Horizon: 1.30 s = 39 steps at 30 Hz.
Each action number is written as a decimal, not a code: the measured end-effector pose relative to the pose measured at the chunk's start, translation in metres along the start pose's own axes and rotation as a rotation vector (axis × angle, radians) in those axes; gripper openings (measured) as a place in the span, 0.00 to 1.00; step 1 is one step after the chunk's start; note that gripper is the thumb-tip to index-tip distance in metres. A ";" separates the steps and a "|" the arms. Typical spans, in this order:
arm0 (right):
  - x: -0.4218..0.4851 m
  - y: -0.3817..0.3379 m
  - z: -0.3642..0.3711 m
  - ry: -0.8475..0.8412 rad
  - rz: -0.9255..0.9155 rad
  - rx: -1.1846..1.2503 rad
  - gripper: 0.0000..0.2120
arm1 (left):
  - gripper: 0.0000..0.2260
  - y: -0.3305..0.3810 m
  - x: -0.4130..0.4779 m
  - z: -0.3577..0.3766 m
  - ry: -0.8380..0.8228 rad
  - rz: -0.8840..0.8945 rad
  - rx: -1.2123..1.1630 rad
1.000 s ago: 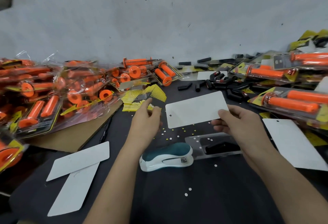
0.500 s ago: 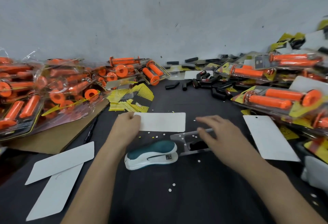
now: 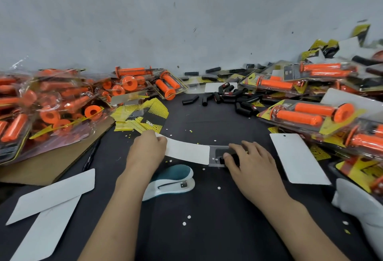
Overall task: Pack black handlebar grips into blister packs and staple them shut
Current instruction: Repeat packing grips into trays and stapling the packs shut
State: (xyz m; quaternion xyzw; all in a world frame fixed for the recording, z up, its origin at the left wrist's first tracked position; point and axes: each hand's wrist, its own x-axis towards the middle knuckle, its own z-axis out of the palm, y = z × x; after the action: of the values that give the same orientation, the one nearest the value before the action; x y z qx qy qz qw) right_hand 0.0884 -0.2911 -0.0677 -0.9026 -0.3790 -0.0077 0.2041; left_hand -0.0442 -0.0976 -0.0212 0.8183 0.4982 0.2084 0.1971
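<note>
Packing station, head view: card and blister pack in hand on dark table (image 3: 207,236).

Left hand (image 3: 147,151) pinches the left end of a white backing card (image 3: 186,151), which lies across the table with its right end over the clear blister pack (image 3: 215,150). Right hand (image 3: 249,162) lies on that pack, fingers spread and relaxed, thumb touching the black grip (image 3: 233,156) seated inside. Teal-and-white stapler (image 3: 172,180) sits just below the card, between the forearms. Loose black grips (image 3: 228,97) lie farther back, near the wall. Packed orange grips are heaped at left (image 3: 62,105) and right (image 3: 306,113). Spare white cards lie at lower left (image 3: 51,194) and at right (image 3: 296,157).
</note>
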 end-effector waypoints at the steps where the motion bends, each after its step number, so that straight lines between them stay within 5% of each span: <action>1: 0.000 0.001 0.000 -0.001 -0.002 0.006 0.24 | 0.09 0.002 0.000 0.002 0.002 -0.002 0.015; 16: 0.000 0.007 0.002 0.011 -0.012 0.026 0.24 | 0.18 0.006 -0.003 0.007 0.117 0.125 0.017; 28: 0.002 0.006 0.002 0.025 -0.054 0.176 0.22 | 0.13 0.012 -0.007 0.011 -0.270 0.080 -0.002; 33: 0.002 0.007 -0.010 0.080 -0.059 0.540 0.20 | 0.14 0.016 -0.010 0.006 -0.301 0.115 0.052; 39: 0.007 0.022 -0.015 0.066 0.177 0.611 0.22 | 0.16 0.009 -0.006 0.000 -0.275 0.067 0.060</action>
State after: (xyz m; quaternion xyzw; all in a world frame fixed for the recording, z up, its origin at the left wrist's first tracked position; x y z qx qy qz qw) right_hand 0.1108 -0.3060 -0.0606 -0.8283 -0.2771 0.0950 0.4777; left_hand -0.0406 -0.1069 -0.0172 0.8608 0.4450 0.0859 0.2316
